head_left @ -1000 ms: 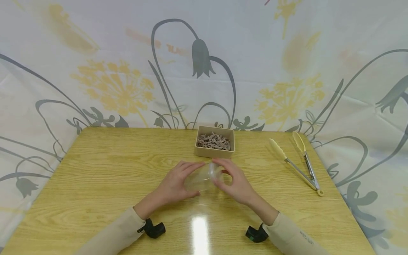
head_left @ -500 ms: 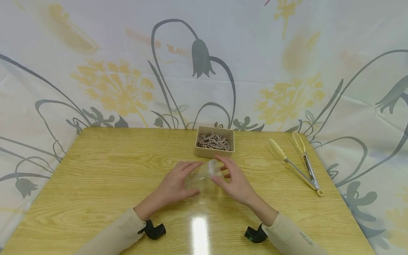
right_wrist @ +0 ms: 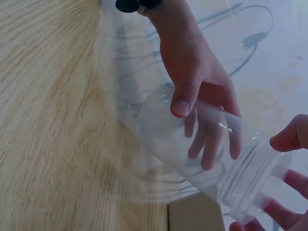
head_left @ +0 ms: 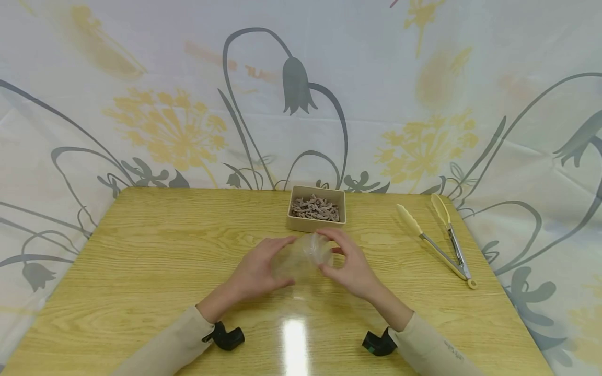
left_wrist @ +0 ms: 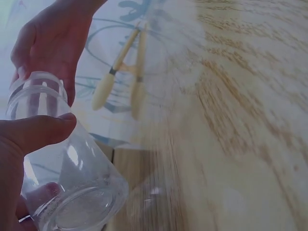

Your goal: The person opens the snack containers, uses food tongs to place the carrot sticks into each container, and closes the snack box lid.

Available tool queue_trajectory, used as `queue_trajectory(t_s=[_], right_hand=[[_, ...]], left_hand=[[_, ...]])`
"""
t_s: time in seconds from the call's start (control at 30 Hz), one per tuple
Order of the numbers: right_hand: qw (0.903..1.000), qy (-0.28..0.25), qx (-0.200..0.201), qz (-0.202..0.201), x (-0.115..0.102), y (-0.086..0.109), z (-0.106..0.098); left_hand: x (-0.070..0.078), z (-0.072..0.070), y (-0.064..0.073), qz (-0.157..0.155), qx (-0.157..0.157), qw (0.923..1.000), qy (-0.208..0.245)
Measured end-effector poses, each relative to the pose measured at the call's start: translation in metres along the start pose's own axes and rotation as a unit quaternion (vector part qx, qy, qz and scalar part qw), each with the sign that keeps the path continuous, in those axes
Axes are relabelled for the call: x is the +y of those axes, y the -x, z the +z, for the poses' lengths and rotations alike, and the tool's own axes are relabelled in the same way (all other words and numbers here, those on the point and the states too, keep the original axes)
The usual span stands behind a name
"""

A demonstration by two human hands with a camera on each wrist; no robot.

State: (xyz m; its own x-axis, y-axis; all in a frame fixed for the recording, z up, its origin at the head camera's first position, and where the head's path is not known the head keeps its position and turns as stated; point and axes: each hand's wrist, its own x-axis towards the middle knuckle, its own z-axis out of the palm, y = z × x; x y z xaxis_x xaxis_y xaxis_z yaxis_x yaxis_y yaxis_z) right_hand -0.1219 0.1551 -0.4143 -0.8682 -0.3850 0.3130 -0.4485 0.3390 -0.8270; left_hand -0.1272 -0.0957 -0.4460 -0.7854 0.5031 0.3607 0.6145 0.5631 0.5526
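While the left hand (head_left: 254,269) grips the body of the clear jar (left_wrist: 74,156), apparently to steady it, tilted near the beige box (head_left: 316,224), the right hand (head_left: 351,267) grasps its mouth end.

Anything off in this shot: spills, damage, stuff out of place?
Nothing stands out. The clear jar is tilted, but the left hand and right hand hold it. The strips lie inside the beige box, no spill visible on the table. The tongs lie splayed, without visible damage.
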Motion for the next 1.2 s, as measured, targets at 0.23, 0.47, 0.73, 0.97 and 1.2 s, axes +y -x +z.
queue_trajectory(t_s=[0.23, 0.47, 0.73, 0.97, 1.2], right_hand=[[0.9995, -0.015, 0.023, 0.014, 0.005, 0.0, -0.008], [0.9985, 0.003, 0.036, 0.041, 0.014, 0.005, -0.014], [0.996, 0.066, 0.028, 0.053, 0.043, 0.016, -0.019], [0.9918, 0.096, 0.011, 0.084, 0.061, 0.026, -0.02], [0.9908, 0.088, -0.011, 0.102, 0.071, 0.031, -0.024]], left_hand=[[-0.004, -0.002, 0.002, -0.037, 0.002, 0.9983, 0.045], [-0.006, -0.001, 0.001, -0.06, 0.002, 0.9938, 0.094], [-0.014, 0.005, -0.002, -0.048, 0.01, 0.9836, 0.174], [-0.018, 0.009, -0.006, -0.041, 0.003, 0.9745, 0.221], [-0.021, 0.013, -0.004, -0.056, -0.013, 0.9703, 0.235]])
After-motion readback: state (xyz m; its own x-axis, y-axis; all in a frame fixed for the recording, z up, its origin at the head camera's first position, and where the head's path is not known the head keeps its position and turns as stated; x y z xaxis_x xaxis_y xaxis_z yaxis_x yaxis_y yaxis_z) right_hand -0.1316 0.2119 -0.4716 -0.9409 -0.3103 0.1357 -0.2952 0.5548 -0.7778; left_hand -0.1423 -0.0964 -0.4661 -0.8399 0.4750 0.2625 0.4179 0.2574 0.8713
